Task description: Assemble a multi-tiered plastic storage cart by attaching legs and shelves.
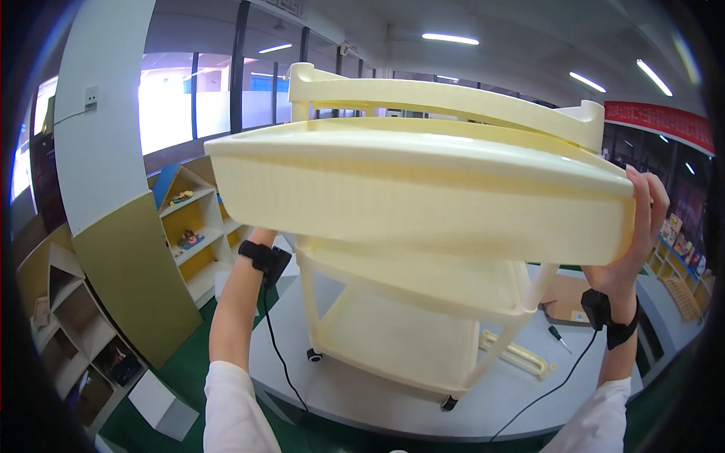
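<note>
A cream plastic tray (423,196) with deep walls fills the middle, tilted slightly and raised close before me. My right hand (638,219) grips its right end, with fingers over the rim and the palm against the side. My left hand goes up behind the tray's left part; only the wrist shows below its lower edge, and the fingers are hidden. Behind and beneath it stands a cream rolling cart (400,332) with tiered shelves and black casters. A raised top rail (445,98) of the same cream plastic shows above the tray.
The cart stands on a grey table (347,400). To its right lie a cream plastic bar (521,355), a screwdriver (559,338) and a brown cardboard piece (566,298). Cables hang from both wrist straps. House-shaped shelves (192,234) stand at the left.
</note>
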